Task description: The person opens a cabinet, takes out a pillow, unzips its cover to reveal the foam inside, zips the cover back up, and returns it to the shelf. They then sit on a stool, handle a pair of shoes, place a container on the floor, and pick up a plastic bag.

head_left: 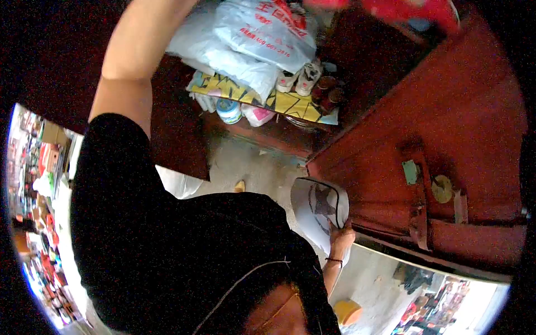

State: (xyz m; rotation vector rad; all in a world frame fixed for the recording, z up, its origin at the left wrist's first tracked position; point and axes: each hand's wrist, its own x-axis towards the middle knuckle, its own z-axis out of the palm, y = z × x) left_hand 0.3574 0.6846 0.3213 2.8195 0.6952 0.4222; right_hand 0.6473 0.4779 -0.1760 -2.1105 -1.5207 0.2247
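Observation:
My left forearm reaches up past the top edge at the upper left, and my left hand lies outside the frame. At the lower right, my right hand (pixel 341 237) is closed around a white item (pixel 307 209) with a dark edge and a grey star print. It looks like a cap, though this is not certain. Along the top edge hangs a blurred red item (pixel 413 14) with pale spots; what holds it is not visible.
Plastic bags (pixel 262 33) and light shoes (pixel 307 78) sit on a shelf with a yellow patterned cover (pixel 240 92). Below stands a white-and-blue tub (pixel 229 110). A reddish wooden door (pixel 458 117) with a latch is at the right, a yellow object (pixel 347 311) on the floor.

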